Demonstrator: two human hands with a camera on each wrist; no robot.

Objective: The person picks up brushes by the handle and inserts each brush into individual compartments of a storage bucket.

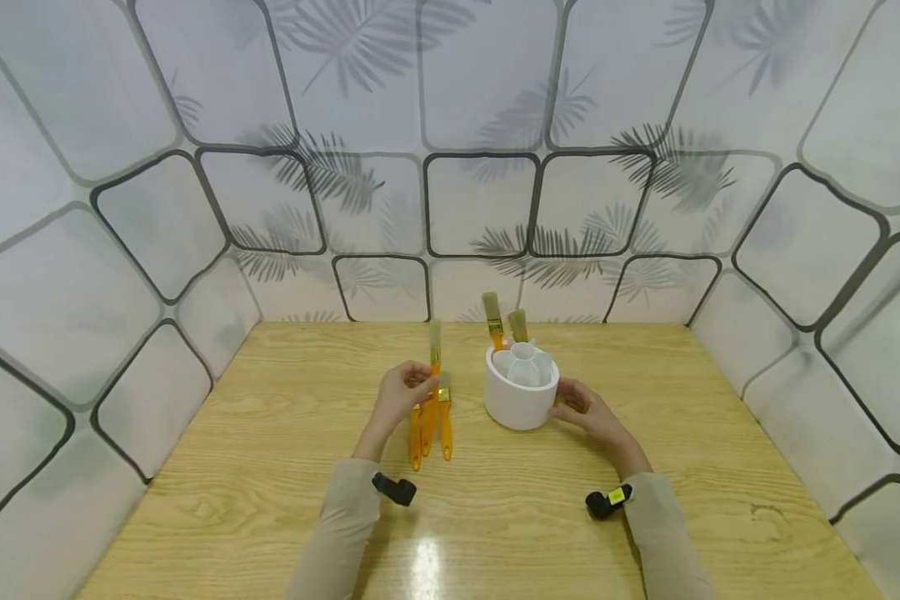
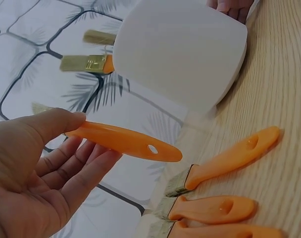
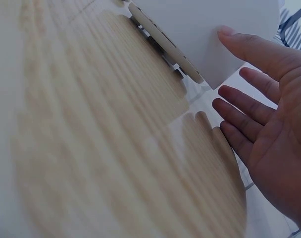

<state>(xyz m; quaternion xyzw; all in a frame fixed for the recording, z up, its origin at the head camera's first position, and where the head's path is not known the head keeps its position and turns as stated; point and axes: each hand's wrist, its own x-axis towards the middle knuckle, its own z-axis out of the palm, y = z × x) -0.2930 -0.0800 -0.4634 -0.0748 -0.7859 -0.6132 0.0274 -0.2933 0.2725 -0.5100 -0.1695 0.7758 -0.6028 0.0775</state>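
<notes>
My left hand pinches a paintbrush by its orange handle, bristles pointing up and away. Below it, three more orange-handled paintbrushes lie side by side on the table. To their right stands a white round organizer with a slanted rim and a small cup in its middle. Two brushes stand bristles-up in its back part. My right hand is at the organizer's right side, fingers loosely extended; in the right wrist view its thumb appears to touch the white wall.
A light wood-grain table carries everything. Patterned pale curtains enclose its back and both sides. A small black wrist camera sits on the left sleeve and another on the right one.
</notes>
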